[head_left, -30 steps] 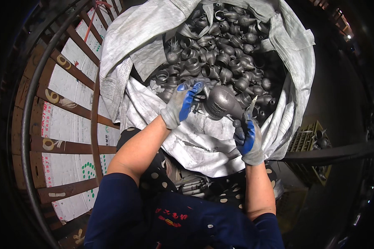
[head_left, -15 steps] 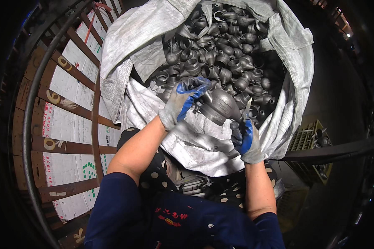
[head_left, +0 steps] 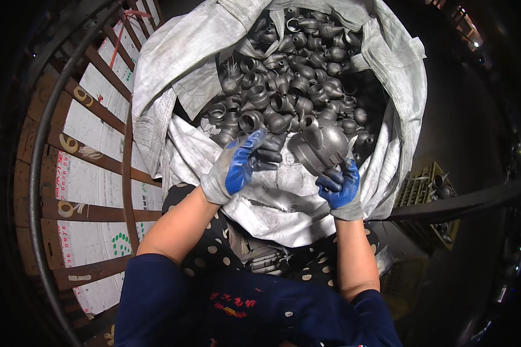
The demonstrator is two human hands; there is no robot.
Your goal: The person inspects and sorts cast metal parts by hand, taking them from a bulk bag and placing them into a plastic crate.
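Dozens of gray metal pipe fittings (head_left: 300,84) lie heaped inside a wide white sack (head_left: 396,55). At the near side of the sack, the large fitting (head_left: 321,146), rounded with a ribbed collar, is in the grasp of the right hand (head_left: 338,184), whose fingers curl against its lower edge. The left hand (head_left: 249,162), also over the sack's near side, is released: its fingers are spread, apart from the large fitting. Both hands wear gray gloves with blue palms. Left of the sack stands a rusty rack (head_left: 127,173) with white boxes (head_left: 92,180) behind its bars. Right of the sack, a yellow crate (head_left: 415,195) holds some metal pieces. Dark spotted pants (head_left: 207,248) show just below the sack.
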